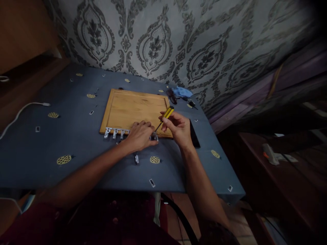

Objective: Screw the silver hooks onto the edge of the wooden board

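A wooden board (133, 109) with a raised rim lies on the blue patterned tablecloth. Along its near edge sits a row of silver metal hooks (114, 132). My left hand (140, 134) rests over that edge, thumb and forefinger closed around another metal hook (154, 136), which they partly hide. In my right hand (178, 127) is a yellow and black screwdriver (167, 114), pinched by the handle and slanted, its tip down at the hook between my left fingers. One loose metal piece (137, 158) lies on the cloth below my left hand.
Beyond the board's far right corner lie dark glasses (172, 97), a blue cloth (182, 91) and a dark tool (191, 103). A flat black object (194, 134) is partly behind my right wrist. A white cable (22, 110) lies at left; small screws (96, 91) lie left of the board.
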A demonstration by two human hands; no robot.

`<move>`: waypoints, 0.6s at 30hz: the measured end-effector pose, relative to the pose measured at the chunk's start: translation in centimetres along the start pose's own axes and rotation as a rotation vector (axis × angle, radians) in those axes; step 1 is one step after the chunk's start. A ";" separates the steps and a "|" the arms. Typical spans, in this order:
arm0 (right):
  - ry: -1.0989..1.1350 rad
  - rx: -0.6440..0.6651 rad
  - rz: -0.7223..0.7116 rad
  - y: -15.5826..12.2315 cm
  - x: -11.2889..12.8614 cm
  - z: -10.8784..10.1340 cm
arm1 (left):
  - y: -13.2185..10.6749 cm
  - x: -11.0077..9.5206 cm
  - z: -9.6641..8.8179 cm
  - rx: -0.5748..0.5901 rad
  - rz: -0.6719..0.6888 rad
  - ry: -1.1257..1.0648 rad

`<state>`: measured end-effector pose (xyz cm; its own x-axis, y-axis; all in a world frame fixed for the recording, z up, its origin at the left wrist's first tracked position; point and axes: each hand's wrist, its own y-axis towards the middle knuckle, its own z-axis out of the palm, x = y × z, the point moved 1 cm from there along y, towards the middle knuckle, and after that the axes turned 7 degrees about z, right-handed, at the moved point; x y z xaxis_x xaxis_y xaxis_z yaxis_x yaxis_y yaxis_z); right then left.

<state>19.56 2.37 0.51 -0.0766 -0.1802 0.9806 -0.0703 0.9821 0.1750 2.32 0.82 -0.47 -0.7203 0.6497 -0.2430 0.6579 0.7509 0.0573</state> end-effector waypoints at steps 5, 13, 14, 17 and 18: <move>0.039 -0.125 -0.051 0.0 -0.5 0.4 | -0.1 0.0 -0.1 0.000 -0.002 -0.015; 0.038 -0.238 -0.153 0.1 -0.6 0.0 | -0.2 -0.2 -0.3 0.013 -0.009 -0.011; 0.019 -0.225 -0.143 0.1 -0.7 0.0 | -0.2 -0.2 -0.3 0.018 -0.007 -0.013; -0.011 -0.205 -0.104 0.1 -0.8 0.1 | -0.2 -0.2 -0.4 0.029 -0.006 -0.015; -0.009 -0.202 -0.095 0.1 -0.9 0.2 | -0.1 -0.2 -0.4 0.030 -0.006 -0.015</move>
<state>19.47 2.58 -0.35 -0.0885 -0.2724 0.9581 0.1230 0.9515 0.2819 2.27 0.64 -0.09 -0.7210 0.6432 -0.2578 0.6601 0.7507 0.0267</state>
